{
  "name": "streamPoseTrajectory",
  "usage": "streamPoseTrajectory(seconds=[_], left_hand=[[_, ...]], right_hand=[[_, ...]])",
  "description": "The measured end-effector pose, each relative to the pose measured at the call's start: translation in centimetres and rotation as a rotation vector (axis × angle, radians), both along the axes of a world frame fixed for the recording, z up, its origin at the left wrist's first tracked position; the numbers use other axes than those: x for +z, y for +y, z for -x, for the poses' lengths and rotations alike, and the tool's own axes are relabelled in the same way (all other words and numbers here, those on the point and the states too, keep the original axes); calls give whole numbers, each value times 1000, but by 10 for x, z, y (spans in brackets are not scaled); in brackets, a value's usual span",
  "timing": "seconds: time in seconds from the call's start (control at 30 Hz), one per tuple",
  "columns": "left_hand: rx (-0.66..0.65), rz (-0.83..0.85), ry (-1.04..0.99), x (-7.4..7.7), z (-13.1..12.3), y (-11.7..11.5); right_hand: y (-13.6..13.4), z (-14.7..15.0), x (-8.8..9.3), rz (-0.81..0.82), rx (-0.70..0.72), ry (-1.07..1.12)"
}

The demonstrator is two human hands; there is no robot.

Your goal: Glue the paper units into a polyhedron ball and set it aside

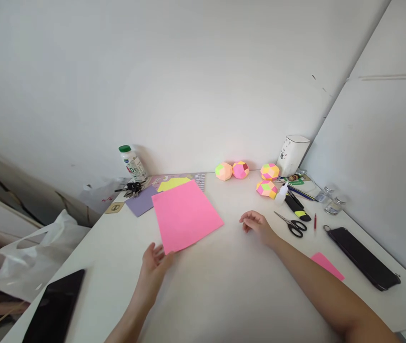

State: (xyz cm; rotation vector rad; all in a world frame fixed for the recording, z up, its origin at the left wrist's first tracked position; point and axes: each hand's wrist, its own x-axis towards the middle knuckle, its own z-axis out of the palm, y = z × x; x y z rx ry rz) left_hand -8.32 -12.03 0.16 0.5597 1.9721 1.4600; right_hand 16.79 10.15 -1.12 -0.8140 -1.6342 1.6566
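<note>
A large pink paper sheet [187, 216] lies over purple paper [139, 202] and yellow paper [172, 183] on the white table. At its near corner is my left hand [155, 264], thumb and fingers closed about the corner; the exact contact is partly hidden. My right hand [257, 226] is just right of the sheet, apart from it. Its fingers are loosely curled, with nothing visible in them. Black-handled scissors [294, 225] lie to the right of that hand. Near my right forearm rests a smaller pink paper piece [326, 265].
Several faceted paper balls [240, 170] sit at the back. Right: a glue bottle [281, 193], a cutter [297, 208], small glass jars [335, 206], a black pouch [362, 257]. Left: a green-capped bottle [133, 163], keys [134, 188], a dark tablet-like slab [55, 307], a white bag [45, 252].
</note>
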Motion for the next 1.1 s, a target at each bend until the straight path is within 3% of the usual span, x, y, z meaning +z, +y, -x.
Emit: streamPoseTrajectory(seconds=[0.07, 0.13, 0.17, 0.27, 0.37, 0.57, 0.73, 0.8, 0.9, 1.03, 1.1], left_hand=[[-5, 88, 553, 4, -7, 4], [-295, 77, 945, 6, -9, 13], [-436, 94, 1058, 5, -10, 19], [-695, 295, 1185, 2, -15, 38], [-707, 500, 1240, 2, -19, 54], [-758, 397, 1013, 21, -15, 70], [-804, 89, 159, 23, -22, 92], [-755, -10, -55, 18, -27, 98], [-724, -124, -146, 8, -33, 100], [-826, -122, -28, -1, -35, 94], [-854, -129, -29, -5, -35, 93]], right_hand=[[-3, 1, -2, -33, 23, -60], [-4, 2, -5, -65, 37, -110], [-4, 2, -6, -80, 41, -129], [-4, 3, -8, -115, 42, -169], [-4, 4, -8, -147, 39, -195], [-5, 5, -7, -241, 39, -230], [-10, 5, -8, -386, 23, -233], [-13, 5, -8, -455, 16, -233], [-18, 6, -8, -678, 52, -253], [-23, 9, -8, -1220, 144, -319], [-24, 11, -7, -1332, 174, -346]])
